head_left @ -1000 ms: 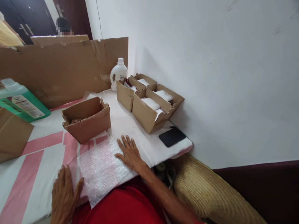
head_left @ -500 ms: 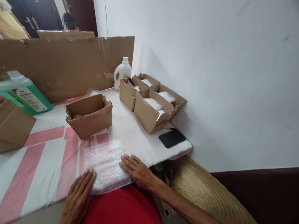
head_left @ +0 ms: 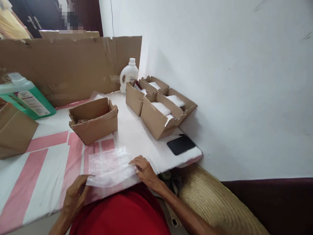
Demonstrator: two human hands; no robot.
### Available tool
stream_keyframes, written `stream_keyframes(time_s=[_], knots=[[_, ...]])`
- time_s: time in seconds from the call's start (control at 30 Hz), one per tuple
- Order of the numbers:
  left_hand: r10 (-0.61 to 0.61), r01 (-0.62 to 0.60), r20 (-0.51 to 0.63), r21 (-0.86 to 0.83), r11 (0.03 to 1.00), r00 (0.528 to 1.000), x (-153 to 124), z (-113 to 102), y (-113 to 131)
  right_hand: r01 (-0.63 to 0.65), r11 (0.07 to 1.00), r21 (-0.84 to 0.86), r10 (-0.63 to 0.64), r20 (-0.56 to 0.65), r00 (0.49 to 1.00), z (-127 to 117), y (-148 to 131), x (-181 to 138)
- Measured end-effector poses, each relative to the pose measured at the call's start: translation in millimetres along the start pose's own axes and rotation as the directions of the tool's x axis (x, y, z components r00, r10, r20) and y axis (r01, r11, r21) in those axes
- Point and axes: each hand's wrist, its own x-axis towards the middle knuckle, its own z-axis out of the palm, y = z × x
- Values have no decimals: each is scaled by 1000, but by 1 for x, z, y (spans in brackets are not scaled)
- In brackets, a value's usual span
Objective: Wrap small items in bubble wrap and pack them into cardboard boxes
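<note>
A sheet of clear bubble wrap lies near the table's front edge, its near part folded up and over toward the far side. At the left end of the fold, my left hand pinches the wrap between thumb and fingers. My right hand grips the fold's other end with curled fingers. Whether something lies inside the fold cannot be made out. Just beyond the wrap stands an open cardboard box with something brownish in it.
Several cardboard boxes holding white wrapped items stand at right, beside a white jug and a black phone. A green liquid bottle and another box are at left. A cardboard panel spans the back; a person sits beyond.
Both hands, flat on the bubble wrap before, have closed on its near edge. That edge has been lifted and folded away from me.
</note>
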Motion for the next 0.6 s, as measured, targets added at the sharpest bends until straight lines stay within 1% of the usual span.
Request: stream_keyframes(time_s=[0.07, 0.1, 0.17, 0.27, 0.37, 0.5, 0.6], knots=[[-182, 180, -55, -36, 983, 982, 11, 4, 6, -117, 993, -4, 116, -92, 989, 8, -4, 9], [-246, 242, -85, -46, 969, 966, 16, 6, 9, -157, 988, -12, 154, -134, 979, 11, -6, 12], [-318, 314, -135, -48, 948, 939, 24, 9, 16, -197, 980, -32, 187, -208, 960, 18, -8, 16], [-366, 372, -187, -7, 928, 912, 31, 14, 25, -217, 972, -93, 183, -289, 940, 30, -10, 17], [-390, 405, -224, 24, 914, 893, 33, 20, 29, -239, 956, -173, 172, -335, 927, 39, -11, 17], [-384, 419, -284, 74, 905, 879, 33, 28, 28, -239, 932, -271, 141, -338, 931, 43, -13, 18], [-363, 414, -311, 116, 903, 878, 33, 33, 26, -235, 920, -312, 126, -332, 935, 44, -14, 20]])
